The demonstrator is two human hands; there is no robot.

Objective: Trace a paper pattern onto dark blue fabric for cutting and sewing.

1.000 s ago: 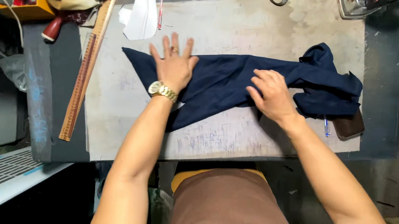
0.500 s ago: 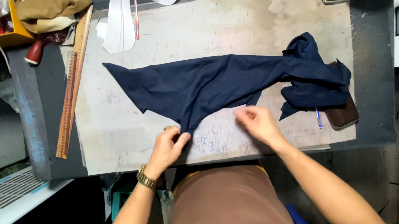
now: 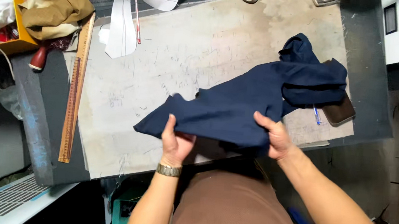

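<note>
You gripped the navy cloth (image 3: 238, 105) by its near edge, left hand (image 3: 176, 142) and right hand (image 3: 276, 139) both closed on it above the worktable (image 3: 175, 53).

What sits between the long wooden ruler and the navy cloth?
Head view: only bare, pen-marked worktop separates the long wooden ruler from the navy cloth; nothing lies there.

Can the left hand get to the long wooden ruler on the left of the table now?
Probably not at once: the left hand grips the navy cloth. The table between it and the wooden ruler looks bare.
</note>
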